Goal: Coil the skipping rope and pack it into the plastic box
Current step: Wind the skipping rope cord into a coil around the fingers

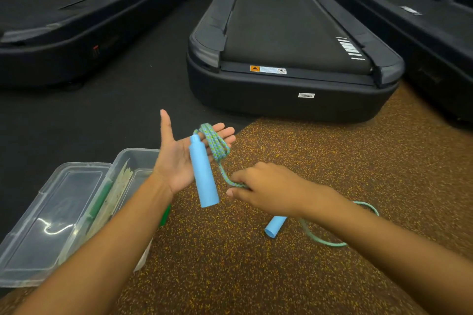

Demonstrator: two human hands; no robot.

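My left hand (176, 158) is held palm up, fingers spread, with several turns of the green-blue skipping rope (215, 144) looped around its fingers. One light blue handle (204, 174) hangs from those loops across the palm. My right hand (266, 188) pinches the rope just below the coil. The rest of the rope (330, 243) trails under my right forearm onto the floor, beside the second blue handle (275, 226). The clear plastic box (122, 161) stands open at the lower left.
The box's clear lid (51, 217) lies open to its left; something green and pale lies inside the box. A black treadmill (289, 41) stands straight ahead, others at left (64, 15) and right (430, 20). The floor is speckled brown rubber (256, 276).
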